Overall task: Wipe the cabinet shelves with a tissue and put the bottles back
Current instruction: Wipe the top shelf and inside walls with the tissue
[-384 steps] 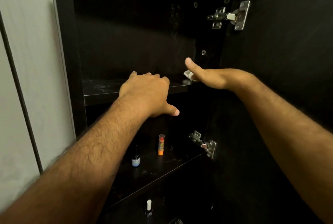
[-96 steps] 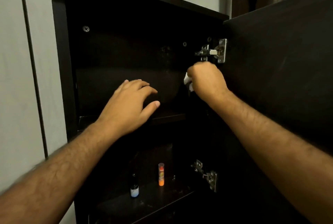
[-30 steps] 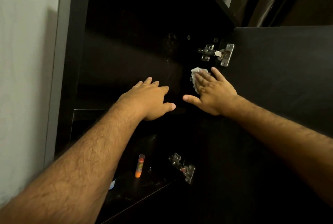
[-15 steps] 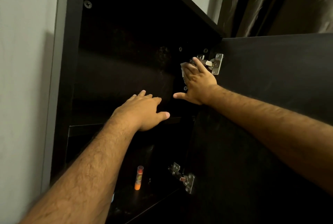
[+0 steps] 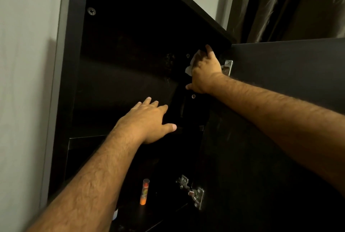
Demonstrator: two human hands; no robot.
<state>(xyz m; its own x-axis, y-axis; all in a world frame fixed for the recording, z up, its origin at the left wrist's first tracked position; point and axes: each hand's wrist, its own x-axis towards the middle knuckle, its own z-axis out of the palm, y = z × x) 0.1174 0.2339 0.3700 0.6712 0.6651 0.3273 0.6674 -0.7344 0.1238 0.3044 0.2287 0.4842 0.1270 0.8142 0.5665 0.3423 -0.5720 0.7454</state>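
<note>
The right hand (image 5: 204,71) has climbed since half a second ago — from beside the upper hinge (image 5: 228,67) to the top corner of the cabinet (image 5: 74,64), at about one o'clock in the view. Its straight fingers press the white tissue (image 5: 189,68) flat against the cabinet's right inner wall, fingertips touching the underside of the top panel. The left hand (image 5: 147,120) stays spread and relaxed at the centre, gripping nothing, palm over the front edge of the upper shelf (image 5: 84,137). An orange tube (image 5: 144,191) stands on the lower shelf at six o'clock (a bottle's label just peeks out by the left forearm). The wiping seems to be finishing the upper compartment; putting bottles back is not yet begun.
</note>
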